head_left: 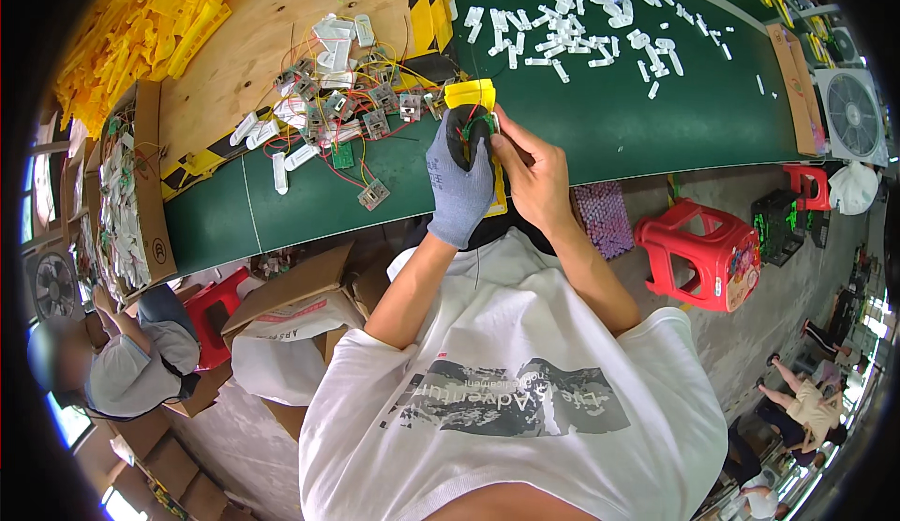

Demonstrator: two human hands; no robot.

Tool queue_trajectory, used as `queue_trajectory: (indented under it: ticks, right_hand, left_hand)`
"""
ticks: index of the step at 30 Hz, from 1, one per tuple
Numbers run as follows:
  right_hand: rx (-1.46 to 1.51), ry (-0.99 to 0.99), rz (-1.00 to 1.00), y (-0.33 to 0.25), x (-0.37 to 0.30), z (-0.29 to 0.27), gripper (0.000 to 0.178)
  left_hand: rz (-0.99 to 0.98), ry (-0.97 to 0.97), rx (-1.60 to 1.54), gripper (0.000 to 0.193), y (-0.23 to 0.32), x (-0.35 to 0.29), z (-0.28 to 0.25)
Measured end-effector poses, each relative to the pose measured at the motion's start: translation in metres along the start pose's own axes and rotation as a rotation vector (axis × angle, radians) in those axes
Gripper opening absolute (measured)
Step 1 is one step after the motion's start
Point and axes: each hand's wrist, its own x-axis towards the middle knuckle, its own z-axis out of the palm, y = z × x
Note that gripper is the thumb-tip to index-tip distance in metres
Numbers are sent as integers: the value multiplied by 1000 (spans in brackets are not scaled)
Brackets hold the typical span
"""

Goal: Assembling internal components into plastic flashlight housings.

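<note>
My left hand [457, 188], in a grey glove with a dark palm, is closed round a long yellow plastic casing [470, 94]. Thin red and dark wires and a bit of green circuit board [486, 124] show at the casing, between my hands. My bare right hand [536, 172] has its thumb and fingers pressed at the board's right edge; what exactly they pinch is hidden. Just left of my glove lies a tangle of small switch modules [375, 125] with red and yellow wires, mixed with white plastic pieces [333, 43].
A heap of yellow casings [155, 19] lies far left on a wooden board [291, 5]. White plastic parts [562, 29] spread over the green table [600, 127]. At left stands a cardboard box [150, 183] of boards, near a seated person [141, 362]. A red stool [701, 254] is at right.
</note>
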Motion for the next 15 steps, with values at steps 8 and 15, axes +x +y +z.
queue_trajectory:
  ticks: [8, 15]
  right_hand:
    - [-93, 11, -103, -12, -3, -3, 35]
    - [-335, 16, -309, -9, 0, -2, 34]
  left_hand:
    - [-15, 8, 0, 18, 2, -3, 2]
    - [9, 22, 48, 19, 5, -5, -1]
